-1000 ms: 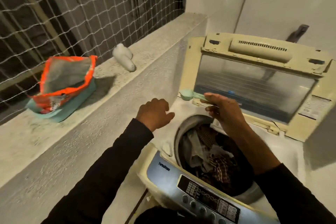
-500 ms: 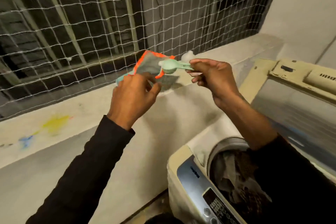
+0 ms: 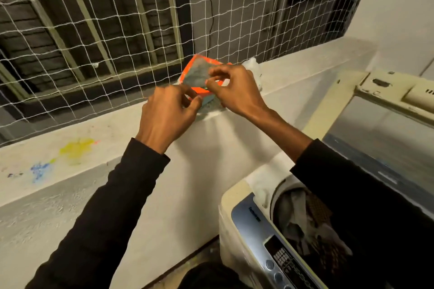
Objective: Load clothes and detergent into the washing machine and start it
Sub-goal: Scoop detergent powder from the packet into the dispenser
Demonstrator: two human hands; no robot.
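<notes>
An orange-edged detergent packet (image 3: 198, 70) with an open silvery mouth sits on the concrete ledge (image 3: 112, 129). My left hand (image 3: 168, 115) pinches its near edge. My right hand (image 3: 232, 88) pinches the packet's mouth from the right; the green scoop is hidden, whether it is in the packet I cannot tell. At lower right the top-loading washing machine (image 3: 242, 197) stands with its lid (image 3: 380, 134) raised and clothes (image 3: 310, 220) in the drum.
White netting (image 3: 117, 30) over window bars rises right behind the ledge. A white crumpled bag or bottle (image 3: 252, 64) lies behind the packet. The machine's control panel (image 3: 281, 258) with round buttons faces me. Yellow and blue paint stains (image 3: 70, 150) mark the ledge.
Both hands went from the washer drum up to the packet on the ledge. The green scoop held in my right hand earlier is out of sight now, and both hands pinch the packet.
</notes>
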